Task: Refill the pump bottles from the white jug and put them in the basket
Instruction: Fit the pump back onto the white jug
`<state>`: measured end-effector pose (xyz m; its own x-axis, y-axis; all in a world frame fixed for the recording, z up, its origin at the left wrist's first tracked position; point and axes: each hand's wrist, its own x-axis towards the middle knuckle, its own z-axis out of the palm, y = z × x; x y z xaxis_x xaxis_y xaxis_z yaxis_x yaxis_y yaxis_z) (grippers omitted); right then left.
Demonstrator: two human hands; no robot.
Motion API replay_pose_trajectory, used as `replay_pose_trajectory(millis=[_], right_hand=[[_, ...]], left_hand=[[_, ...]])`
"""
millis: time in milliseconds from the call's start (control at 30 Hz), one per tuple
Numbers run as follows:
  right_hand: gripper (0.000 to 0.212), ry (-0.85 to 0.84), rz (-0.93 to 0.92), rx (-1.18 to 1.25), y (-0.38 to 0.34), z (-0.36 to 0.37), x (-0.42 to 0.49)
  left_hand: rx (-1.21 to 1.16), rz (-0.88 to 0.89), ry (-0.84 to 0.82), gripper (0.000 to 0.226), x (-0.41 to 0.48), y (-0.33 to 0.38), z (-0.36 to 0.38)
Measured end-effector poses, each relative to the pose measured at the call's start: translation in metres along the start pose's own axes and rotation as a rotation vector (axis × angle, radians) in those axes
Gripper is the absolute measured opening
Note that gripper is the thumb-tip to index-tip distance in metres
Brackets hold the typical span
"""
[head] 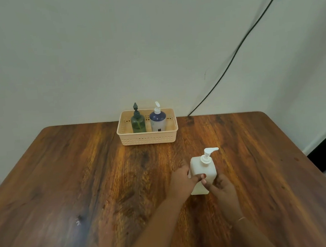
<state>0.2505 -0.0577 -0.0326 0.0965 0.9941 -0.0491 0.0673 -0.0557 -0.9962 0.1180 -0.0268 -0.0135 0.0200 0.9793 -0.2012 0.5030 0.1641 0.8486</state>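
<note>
A white square pump bottle (pixel 201 167) stands upright on the wooden table (pixel 84 178), right of centre, its pump spout pointing right. My left hand (pixel 180 181) grips its left side and my right hand (pixel 221 187) grips its right side, thumbs meeting on the front face. At the far edge a beige perforated basket (pixel 147 139) holds a green pump bottle (pixel 138 122) on the left and a dark blue bottle with a white pump (pixel 158 119) on the right, both upright. No white jug is in view.
A black cable (pixel 240 45) runs down the pale wall to the table's back edge, right of the basket. The table's right edge lies close to a dark gap at the far right.
</note>
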Motion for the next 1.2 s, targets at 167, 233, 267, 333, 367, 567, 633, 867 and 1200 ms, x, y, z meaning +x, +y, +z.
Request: replay_pose_trajectory(millis=[167, 233, 267, 333, 367, 567, 633, 867, 1200], right_hand=[[0.039, -0.024, 0.007, 0.108, 0.002, 0.004, 0.006], [0.04, -0.03, 0.009, 0.135, -0.001, 0.005, 0.015], [0.04, -0.033, 0.009, 0.145, -0.004, 0.007, 0.021], [0.042, -0.027, 0.01, 0.161, -0.008, 0.012, 0.035], [0.044, -0.025, 0.011, 0.16, -0.011, 0.014, 0.044], [0.05, -0.044, -0.005, 0.068, -0.029, 0.028, 0.107], [0.048, -0.042, 0.001, 0.031, -0.033, 0.028, 0.13], [0.041, -0.034, -0.004, -0.059, -0.041, 0.031, 0.207], [0.04, -0.034, -0.002, -0.094, -0.031, 0.036, 0.255]], left_hand=[[-0.251, -0.058, -0.064, 0.043, -0.003, 0.009, 0.002], [-0.263, -0.081, -0.064, 0.042, 0.004, 0.015, -0.001], [-0.276, -0.094, -0.062, 0.039, 0.009, 0.019, -0.003], [-0.301, -0.124, -0.061, 0.029, 0.024, 0.027, -0.011], [-0.3, -0.136, -0.057, 0.026, 0.034, 0.031, -0.016], [-0.313, -0.146, -0.043, 0.032, 0.094, 0.053, -0.039], [-0.361, -0.138, -0.051, 0.034, 0.112, 0.057, -0.041], [-0.423, -0.129, -0.022, 0.012, 0.175, 0.069, -0.05], [-0.483, -0.177, -0.044, 0.034, 0.225, 0.065, -0.047]])
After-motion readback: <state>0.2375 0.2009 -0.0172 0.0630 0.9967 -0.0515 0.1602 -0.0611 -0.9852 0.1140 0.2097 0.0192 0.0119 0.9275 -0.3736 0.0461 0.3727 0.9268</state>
